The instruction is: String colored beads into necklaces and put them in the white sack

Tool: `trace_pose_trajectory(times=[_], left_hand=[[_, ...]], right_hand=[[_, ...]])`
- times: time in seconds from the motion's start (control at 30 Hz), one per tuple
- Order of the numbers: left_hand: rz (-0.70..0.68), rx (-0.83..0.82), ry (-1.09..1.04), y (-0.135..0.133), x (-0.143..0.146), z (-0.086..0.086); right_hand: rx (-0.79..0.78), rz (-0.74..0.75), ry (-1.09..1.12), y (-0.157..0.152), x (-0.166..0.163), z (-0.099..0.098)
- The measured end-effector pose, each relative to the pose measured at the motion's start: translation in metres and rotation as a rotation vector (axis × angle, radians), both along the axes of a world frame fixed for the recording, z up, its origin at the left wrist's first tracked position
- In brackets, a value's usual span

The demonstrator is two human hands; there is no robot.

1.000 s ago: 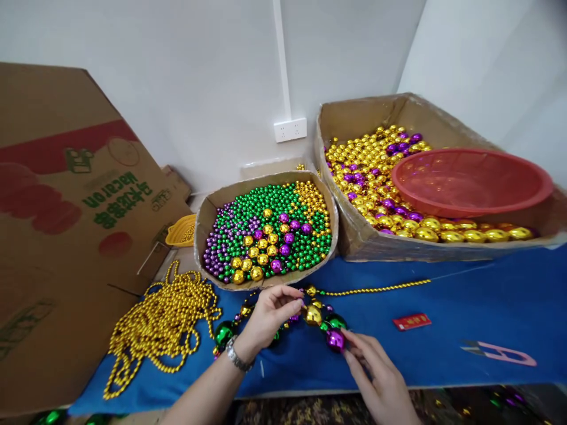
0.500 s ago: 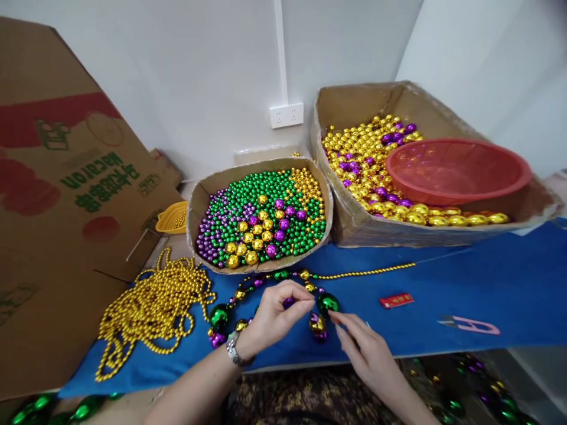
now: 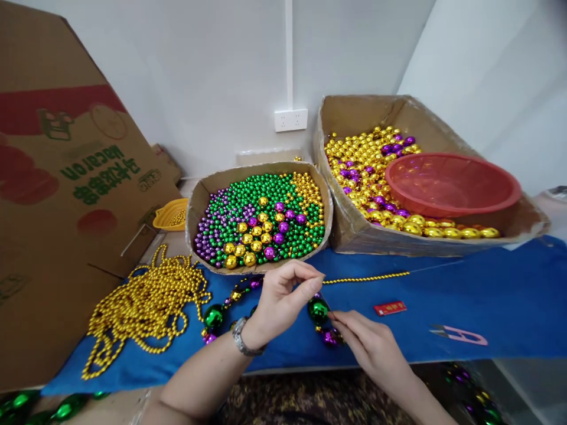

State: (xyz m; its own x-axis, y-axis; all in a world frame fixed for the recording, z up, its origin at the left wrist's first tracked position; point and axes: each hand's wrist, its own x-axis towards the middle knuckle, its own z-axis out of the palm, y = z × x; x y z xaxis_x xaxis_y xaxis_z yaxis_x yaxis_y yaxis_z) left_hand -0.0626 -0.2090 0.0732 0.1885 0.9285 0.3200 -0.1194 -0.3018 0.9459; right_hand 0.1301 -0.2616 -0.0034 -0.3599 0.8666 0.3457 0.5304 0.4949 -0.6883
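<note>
L hand [image 3: 283, 298] pinches the strand [image 3: 234, 295] w/ thumb and forefinger. R hand [image 3: 374, 348] pinches it too, beside a green bead [image 3: 318, 309]. Strand lies near the cloth's [image 3: 487, 295] front edge, by the box [image 3: 197, 203].

Tabletop [image 3: 509, 283] layout
Small box [image 3: 259, 221] stands left of large box [image 3: 354, 230], which holds the basin [image 3: 452, 183]; chain pile [image 3: 146, 307] lies front-left, bead strand [image 3: 214, 317] before the small box, snips [image 3: 460, 335] front-right.
</note>
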Motion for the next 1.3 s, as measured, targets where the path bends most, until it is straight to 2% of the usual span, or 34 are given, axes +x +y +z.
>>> trace_pose_trajectory(times=[0.13, 0.2, 0.3, 0.37, 0.47, 0.57, 0.7, 0.93, 1.13, 1.3], left_hand=[[-0.017, -0.064, -0.036, -0.002, 0.006, -0.017], [-0.09, -0.03, 0.038, -0.004, 0.01, -0.031], [-0.314, 0.191, 0.383, -0.007, 0.02, -0.06], [-0.415, 0.351, 0.664, -0.009, 0.026, -0.08], [-0.403, 0.441, 0.996, -0.012, 0.031, -0.105], [-0.38, 0.448, 1.188, -0.017, 0.027, -0.119], [-0.349, 0.43, 1.326, -0.026, 0.017, -0.127], [-0.231, 0.314, 1.429, -0.03, -0.004, -0.134], [-0.063, 0.324, 1.565, -0.018, -0.036, -0.13], [0.004, 0.348, 1.635, -0.007, -0.05, -0.13]], right_hand=[[-0.253, -0.066, 0.096, 0.002, 0.009, 0.004], [-0.384, -0.138, 0.202, 0.002, 0.014, 0.008], [-0.491, -0.219, 0.37, 0.0, 0.019, 0.021], [-0.533, -0.271, 0.491, -0.001, 0.022, 0.034], [-0.548, -0.417, 0.733, 0.003, 0.034, 0.056], [-0.447, -0.593, 0.928, 0.015, 0.056, 0.068], [-0.288, -0.781, 1.071, 0.04, 0.089, 0.06], [-0.262, -0.904, 1.171, 0.068, 0.12, 0.02], [-0.26, -0.882, 1.182, 0.073, 0.13, 0.005], [-0.214, -0.844, 1.175, 0.071, 0.129, 0.006]])
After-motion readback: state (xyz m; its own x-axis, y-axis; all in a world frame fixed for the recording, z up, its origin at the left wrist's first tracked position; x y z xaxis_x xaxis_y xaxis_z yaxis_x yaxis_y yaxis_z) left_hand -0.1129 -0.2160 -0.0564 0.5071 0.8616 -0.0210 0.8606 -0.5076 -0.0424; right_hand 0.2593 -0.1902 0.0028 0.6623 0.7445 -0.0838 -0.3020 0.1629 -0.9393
